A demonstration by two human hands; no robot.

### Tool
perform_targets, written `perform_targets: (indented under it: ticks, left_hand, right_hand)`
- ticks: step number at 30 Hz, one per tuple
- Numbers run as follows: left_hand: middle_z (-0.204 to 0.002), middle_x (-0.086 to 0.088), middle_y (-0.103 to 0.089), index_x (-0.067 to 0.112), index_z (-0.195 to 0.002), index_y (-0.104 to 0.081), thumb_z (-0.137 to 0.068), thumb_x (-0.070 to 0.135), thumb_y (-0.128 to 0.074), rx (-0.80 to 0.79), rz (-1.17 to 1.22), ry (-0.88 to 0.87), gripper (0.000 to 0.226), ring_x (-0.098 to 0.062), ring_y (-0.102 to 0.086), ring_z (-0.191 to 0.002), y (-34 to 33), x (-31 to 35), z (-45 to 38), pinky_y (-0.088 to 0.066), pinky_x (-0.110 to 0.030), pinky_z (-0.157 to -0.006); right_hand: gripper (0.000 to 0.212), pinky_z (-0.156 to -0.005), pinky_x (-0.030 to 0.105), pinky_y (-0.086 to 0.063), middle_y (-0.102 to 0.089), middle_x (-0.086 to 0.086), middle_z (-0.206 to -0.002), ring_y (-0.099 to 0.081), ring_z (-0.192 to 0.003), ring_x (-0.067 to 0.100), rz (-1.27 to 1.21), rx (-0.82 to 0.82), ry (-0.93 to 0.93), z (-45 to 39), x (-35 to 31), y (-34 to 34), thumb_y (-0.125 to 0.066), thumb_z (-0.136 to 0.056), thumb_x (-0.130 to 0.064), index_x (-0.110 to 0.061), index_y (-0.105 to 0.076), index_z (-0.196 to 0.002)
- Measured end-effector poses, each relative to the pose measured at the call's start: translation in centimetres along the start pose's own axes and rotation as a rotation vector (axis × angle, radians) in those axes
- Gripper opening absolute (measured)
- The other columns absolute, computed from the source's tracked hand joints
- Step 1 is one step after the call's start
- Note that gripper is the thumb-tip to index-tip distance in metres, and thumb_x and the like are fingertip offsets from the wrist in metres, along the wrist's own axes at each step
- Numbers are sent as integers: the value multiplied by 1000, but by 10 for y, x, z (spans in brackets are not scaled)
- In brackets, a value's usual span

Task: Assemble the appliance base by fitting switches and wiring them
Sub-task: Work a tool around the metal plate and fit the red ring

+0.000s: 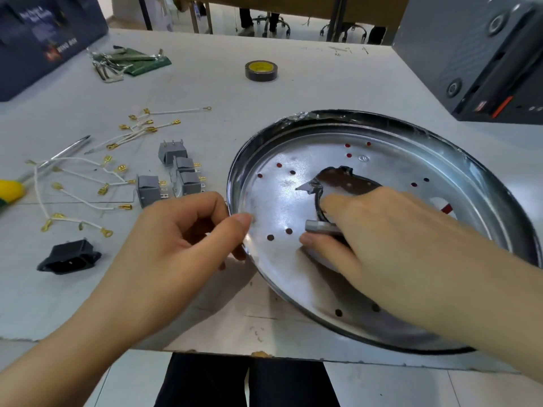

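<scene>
White table [293, 83]; on it metal base [382, 136], grey switches [176, 171], terminal wires [88, 183], tape roll [261, 70], black socket [69, 257].

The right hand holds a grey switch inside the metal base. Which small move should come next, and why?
Probably ease the grey switch down into the dark cut-out in the metal base. The right hand already grips it just beside that opening, and the left hand pinches the rim, steadying the base. Whether the switch is turned the right way cannot be seen.
</scene>
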State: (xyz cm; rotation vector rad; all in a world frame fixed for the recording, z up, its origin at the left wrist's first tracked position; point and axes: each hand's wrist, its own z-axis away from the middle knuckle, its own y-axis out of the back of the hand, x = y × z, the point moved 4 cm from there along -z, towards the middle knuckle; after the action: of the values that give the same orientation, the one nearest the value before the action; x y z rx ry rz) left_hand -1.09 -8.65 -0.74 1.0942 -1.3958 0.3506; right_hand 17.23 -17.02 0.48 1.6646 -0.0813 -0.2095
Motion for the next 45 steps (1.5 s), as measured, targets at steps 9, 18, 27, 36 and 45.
perform_targets:
  ticks: [9, 18, 27, 36, 45]
  left_hand:
    - [-51, 6, -59, 17, -55, -53, -83, 33, -53, -21, 10, 58, 32, -6, -60, -51, 0, -2, -14, -47, -12, -52]
    - [-59, -2, -65, 15, -69, -60, -71, 56, -53, -118, 86, 93, 41, -17, -65, -55, -4, -2, -6, -51, -21, -51]
    - [-48, 2, -61, 17, -64, -60, -84, 27, -61, -35, 63, 103, 23, -10, -57, -42, -2, 0, -23, -47, -17, -46]
    - [-52, -1, -62, 17, -72, -62, -81, 55, -62, -34, 142, 109, 39, -13, -60, -44, -5, -1, -17, -49, -19, -47]
    - [-69, -3, -69, 45, -94, -59, -67, 57, -55, -101, 123, 91, 29, -12, -64, -54, -1, -6, -14, -50, -17, -54]
  right_hand:
    - [41, -47, 23, -30, -47, -10, -53, -46, -51, 4, -115, -187, 43, 5, -10, 21, -32, -69, -62, -26, -51, -64]
    - [38, -59, 13, -37, -54, -18, -66, -47, -62, 3, -147, -162, -5, 4, -9, 24, -38, -82, -53, -21, -41, -62]
    - [37, -55, 22, -34, -51, -31, -72, -46, -68, -4, -100, -240, 82, 1, -11, 29, -32, -79, -52, -21, -42, -61]
    - [42, -55, 19, -34, -47, -38, -79, -45, -73, -12, -107, -280, 113, 3, -3, 24, -29, -74, -61, -25, -49, -75]
    - [39, -51, 20, -31, -53, -25, -66, -46, -56, 2, -85, -192, 124, -4, -2, 23, -27, -76, -60, -32, -52, -82]
